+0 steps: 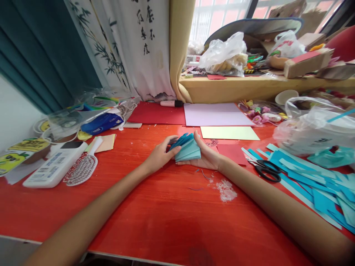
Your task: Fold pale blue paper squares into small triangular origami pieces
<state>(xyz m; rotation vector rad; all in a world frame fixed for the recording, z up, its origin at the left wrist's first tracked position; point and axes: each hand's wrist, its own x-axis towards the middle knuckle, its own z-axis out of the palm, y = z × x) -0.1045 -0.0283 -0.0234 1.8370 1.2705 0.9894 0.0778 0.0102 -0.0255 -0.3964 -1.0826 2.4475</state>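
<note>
Between my two hands, above the middle of the red table, is a small stack of blue paper pieces, light blue in front and darker blue toward the left. My left hand grips the stack's left side, thumb in front and fingers behind. My right hand cups it from the right, with the thumb upright along its edge and the palm and fingers beneath. Black-handled scissors lie to the right of my right hand, beside a heap of blue paper strips.
Red paper, a lilac sheet and a pale yellow sheet lie behind my hands. At left are a hairbrush and a white device. Plastic bags stand at right. Clear scraps lie near my right forearm.
</note>
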